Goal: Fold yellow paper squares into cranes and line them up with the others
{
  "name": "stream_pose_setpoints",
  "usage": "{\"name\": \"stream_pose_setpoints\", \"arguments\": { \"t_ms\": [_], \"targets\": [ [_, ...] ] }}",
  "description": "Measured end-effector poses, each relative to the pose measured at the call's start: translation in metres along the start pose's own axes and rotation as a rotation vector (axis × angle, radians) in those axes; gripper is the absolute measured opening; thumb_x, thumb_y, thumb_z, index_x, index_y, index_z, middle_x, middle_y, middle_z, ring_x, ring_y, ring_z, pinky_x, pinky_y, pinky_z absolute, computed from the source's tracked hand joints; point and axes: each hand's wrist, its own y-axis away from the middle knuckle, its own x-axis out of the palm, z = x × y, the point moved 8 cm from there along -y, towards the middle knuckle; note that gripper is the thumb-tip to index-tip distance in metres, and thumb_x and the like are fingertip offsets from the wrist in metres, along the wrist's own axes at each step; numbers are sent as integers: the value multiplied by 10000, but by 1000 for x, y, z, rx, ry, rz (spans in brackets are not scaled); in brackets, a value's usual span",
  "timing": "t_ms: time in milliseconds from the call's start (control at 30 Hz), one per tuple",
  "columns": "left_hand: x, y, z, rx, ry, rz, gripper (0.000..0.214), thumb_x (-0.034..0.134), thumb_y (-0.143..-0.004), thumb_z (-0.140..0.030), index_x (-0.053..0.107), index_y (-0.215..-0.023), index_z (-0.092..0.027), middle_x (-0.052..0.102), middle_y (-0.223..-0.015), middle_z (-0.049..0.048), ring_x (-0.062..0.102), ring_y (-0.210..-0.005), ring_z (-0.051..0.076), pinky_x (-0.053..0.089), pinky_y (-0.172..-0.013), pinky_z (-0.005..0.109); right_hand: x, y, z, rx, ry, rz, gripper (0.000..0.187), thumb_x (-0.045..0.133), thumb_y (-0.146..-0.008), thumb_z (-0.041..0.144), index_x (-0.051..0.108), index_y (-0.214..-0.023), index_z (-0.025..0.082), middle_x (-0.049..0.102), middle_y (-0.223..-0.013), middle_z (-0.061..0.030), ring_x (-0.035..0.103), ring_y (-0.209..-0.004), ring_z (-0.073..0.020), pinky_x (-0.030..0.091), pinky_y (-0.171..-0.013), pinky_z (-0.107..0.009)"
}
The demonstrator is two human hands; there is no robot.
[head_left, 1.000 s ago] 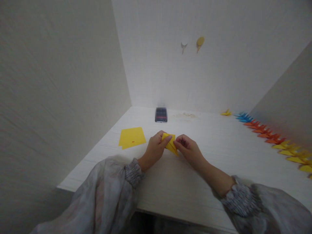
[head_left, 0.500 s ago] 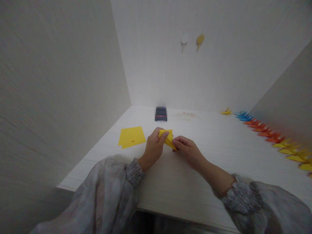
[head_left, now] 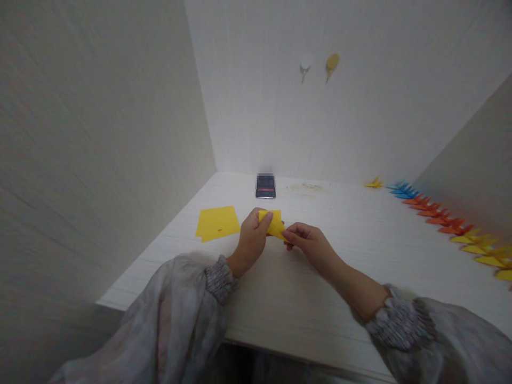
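Note:
A small folded piece of yellow origami paper (head_left: 274, 224) is held between both hands over the white table (head_left: 276, 298). My left hand (head_left: 253, 233) is closed on its left side, with the thumb pressed on the upper face and the other fingers behind it. At the lower right corner, my right hand (head_left: 306, 238) pinches the paper between thumb and fingers. Left of my hands lie flat yellow sheets (head_left: 218, 221), slightly offset, with a small reddish mark on the top one.
A dark device (head_left: 266, 186) leans near the back wall. Along the right side runs a row of folded paper cranes, yellow (head_left: 484, 249), red-orange (head_left: 436, 213) and blue (head_left: 404, 190), with one yellow crane (head_left: 374, 183) apart. Two hooks (head_left: 332, 62) are on the wall.
The loose flap at the paper's right edge now lies flatter, and its visible face looks smoother. Both hands keep their grip in nearly the same place; the view has shifted slightly.

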Motion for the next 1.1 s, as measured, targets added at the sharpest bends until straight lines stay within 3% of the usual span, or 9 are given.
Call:
{"name": "stream_pose_setpoints", "arguments": {
  "t_ms": [200, 300, 467, 567, 667, 867, 1100],
  "targets": [
    [-6, -2, 0, 30, 25, -71, 283, 483, -762, -422, 457, -834, -149, 613, -752, 48, 611, -680, 147, 506, -589, 278, -3, 1, 2, -54, -39, -26, 188, 696, -583, 241, 589, -716, 163, 611, -613, 26, 560, -519, -93, 431, -541, -230],
    [-7, -2, 0, 14, 52, -85, 294, 490, -756, -428, 454, -849, -152, 602, -790, 48, 609, -692, 142, 509, -577, 271, -9, 3, 8, -151, 27, -84, 187, 666, -631, 264, 596, -778, 172, 630, -658, 2, 596, -573, -121, 460, -583, -257],
    [-7, -1, -2, -37, 103, -94, 419, 671, -614, -331, 412, -900, -167, 612, -768, 25, 603, -635, 122, 494, -555, 236, -21, 11, 22, -324, 251, -204, 169, 608, -700, 280, 623, -836, 181, 632, -678, -20, 599, -617, -142, 472, -620, -283],
    [-5, -1, -4, -19, 60, -41, 483, 725, -538, -282, 436, -906, -164, 605, -655, -9, 571, -546, 100, 444, -490, 189, -24, 14, 31, -427, 392, -203, 126, 591, -712, 247, 643, -812, 191, 623, -676, -18, 579, -628, -139, 465, -634, -285],
    [2, -1, 3, -94, 44, 66, 373, 724, -529, -289, 515, -798, -137, 602, -635, -2, 554, -530, 91, 425, -476, 184, -27, 15, 36, -497, 437, -199, 117, 582, -711, 225, 650, -803, 203, 615, -702, -18, 567, -648, -137, 460, -639, -285],
    [13, 3, 9, -177, 48, 197, 299, 712, -551, -311, 571, -754, -142, 606, -661, -1, 551, -558, 89, 421, -499, 194, -36, 10, 27, -341, 181, -225, 138, 621, -672, 249, 643, -797, 195, 591, -609, 9, 556, -586, -119, 451, -585, -264],
    [12, 5, 13, -166, -55, 208, 295, 705, -550, -342, 591, -739, -146, 601, -647, 5, 536, -532, 93, 408, -489, 204, -33, 7, 17, -214, -59, -197, 102, 654, -631, 239, 638, -707, 172, 597, -559, 12, 541, -539, -108, 426, -569, -262]
  ]
}}
